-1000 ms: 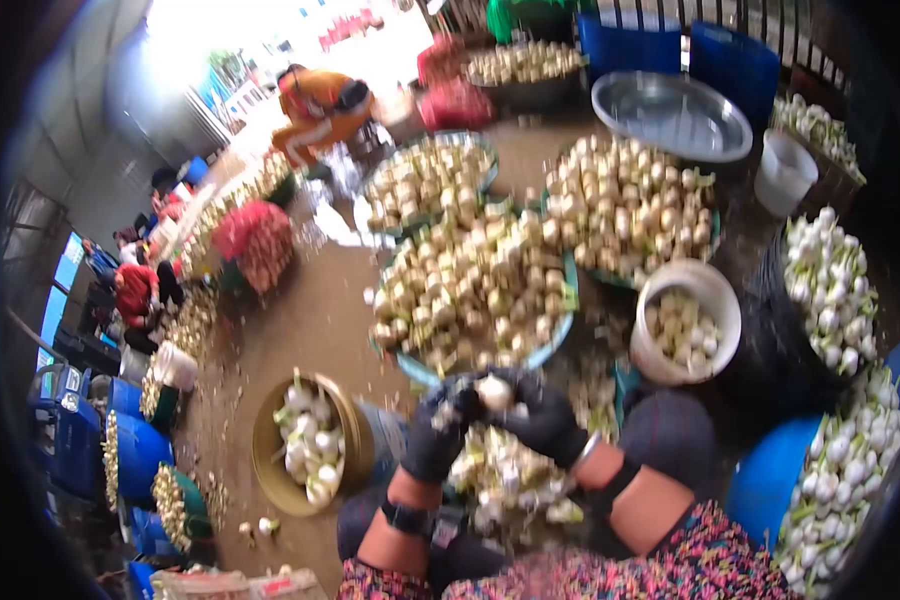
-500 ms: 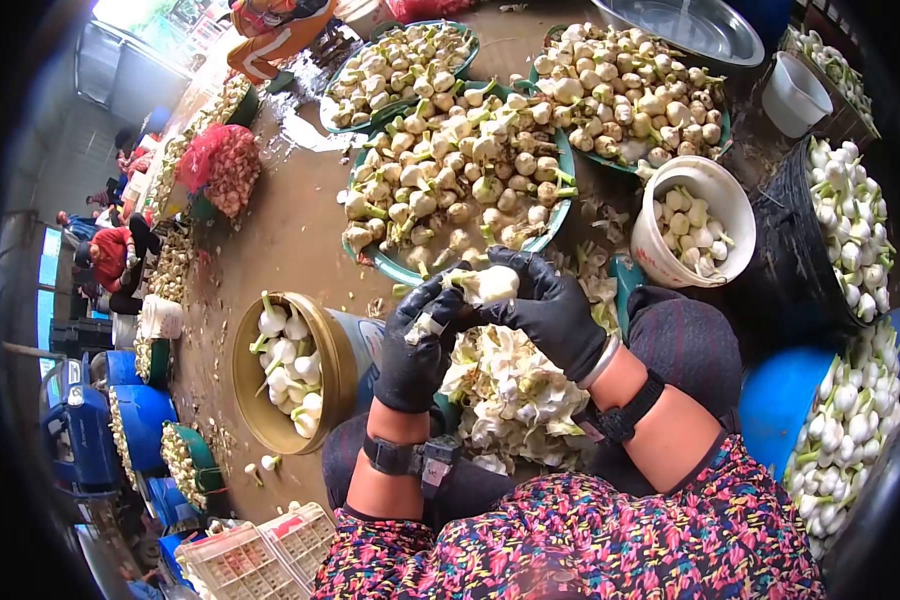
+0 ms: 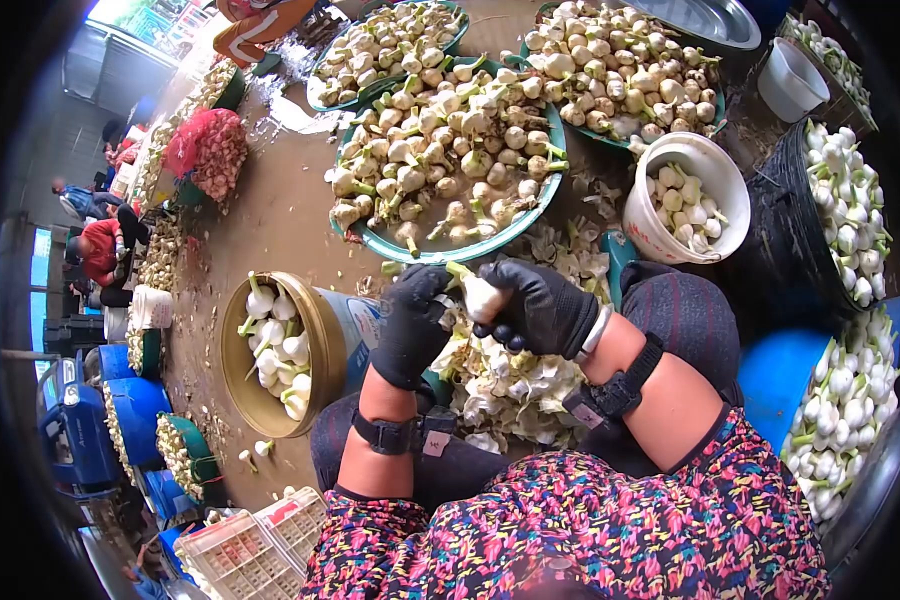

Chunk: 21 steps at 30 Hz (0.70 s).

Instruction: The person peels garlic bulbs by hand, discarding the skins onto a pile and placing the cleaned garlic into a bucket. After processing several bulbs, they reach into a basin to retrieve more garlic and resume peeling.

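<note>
My right hand (image 3: 553,308), in a black glove, is closed around a whitish garlic bulb (image 3: 484,299) with a short green stem pointing up and left. My left hand (image 3: 412,322), also in a black glove, is beside the bulb's stem with its fingers curled together. A small pale bit shows at its fingertips, too small to name. Below both hands, between my knees, lies a heap of loose garlic skins (image 3: 515,385). Just beyond the hands stands a wide green basin (image 3: 490,246) full of unpeeled garlic bulbs.
A gold-rimmed bucket (image 3: 315,350) of white peeled bulbs stands at left. At right are a white bucket (image 3: 738,195) with bulbs and a black tub (image 3: 775,215) heaped with peeled garlic. A red net sack (image 3: 205,155), plastic crate (image 3: 245,550) and other people are further left.
The garlic bulb has turned from lying sideways between both hands to stem-up in my right hand. My left hand has shifted slightly, and the pale skin on it is gone from view.
</note>
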{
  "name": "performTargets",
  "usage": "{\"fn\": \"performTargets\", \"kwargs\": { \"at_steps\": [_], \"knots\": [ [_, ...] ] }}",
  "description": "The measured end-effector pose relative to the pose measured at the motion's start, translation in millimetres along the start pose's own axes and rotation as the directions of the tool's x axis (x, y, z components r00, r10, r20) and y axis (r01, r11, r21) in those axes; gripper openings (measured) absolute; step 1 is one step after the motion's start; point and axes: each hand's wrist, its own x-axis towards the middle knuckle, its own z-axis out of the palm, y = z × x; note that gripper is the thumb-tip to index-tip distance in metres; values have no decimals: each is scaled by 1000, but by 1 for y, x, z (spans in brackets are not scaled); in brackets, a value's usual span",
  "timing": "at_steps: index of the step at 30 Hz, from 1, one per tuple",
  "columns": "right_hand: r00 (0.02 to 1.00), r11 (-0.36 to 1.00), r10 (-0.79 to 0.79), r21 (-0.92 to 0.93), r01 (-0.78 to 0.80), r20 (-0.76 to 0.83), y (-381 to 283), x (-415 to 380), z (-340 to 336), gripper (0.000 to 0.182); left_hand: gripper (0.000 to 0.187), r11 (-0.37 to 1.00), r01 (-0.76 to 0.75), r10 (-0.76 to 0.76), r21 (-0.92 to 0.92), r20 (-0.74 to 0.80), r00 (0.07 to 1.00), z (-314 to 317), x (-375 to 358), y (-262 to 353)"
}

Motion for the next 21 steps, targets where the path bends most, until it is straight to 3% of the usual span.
{"fn": "performTargets", "kwargs": {
  "at_steps": [2,5,6,7,8,11,13,15,16,17,18,19,20,21],
  "knots": [
    [982,987,156,26,-159,106,5,2,-2,32,21,999,6,-6,40,4,1000,1,3,4],
    [998,999,42,-36,-41,42,6,0,-1,29,19,994,-22,16,108,58,998,0,1,0],
    [990,964,-134,-225,141,47,3,1,-1,30,18,982,140,-137,-123,28,990,3,0,2],
    [981,942,-180,-301,149,-78,1,-1,1,30,16,892,284,-290,-351,36,956,4,-2,2],
    [969,942,-228,-275,194,-98,0,1,2,29,18,808,254,-267,-532,53,962,4,-2,1],
    [959,939,-260,-261,224,-113,-5,0,1,28,21,695,276,-315,-664,64,947,7,-3,6],
    [961,937,-253,-274,216,-108,-5,2,0,28,25,697,319,-331,-642,106,938,5,-4,7],
    [847,835,-491,-387,391,-203,2,10,-2,31,24,318,399,-466,-860,225,856,3,-4,12],
    [764,787,-574,-459,414,-295,8,18,-5,36,24,318,400,-466,-859,226,856,4,-4,2],
    [764,787,-573,-457,414,-296,12,18,-3,36,24,881,105,-118,-461,1,993,5,-6,-17],
    [642,597,-736,-653,465,-215,16,18,-1,37,26,935,-318,315,155,39,948,5,-5,-23],
    [509,364,-856,-805,468,-91,19,18,1,38,26,936,-317,314,153,40,949,7,-7,-26],
    [469,398,-879,-682,613,-92,18,28,7,41,27,944,-305,304,128,28,952,6,-5,-19],
    [470,400,-878,-683,611,-94,16,22,5,41,30,950,-293,293,104,17,956,5,-3,-12]
  ]
}}
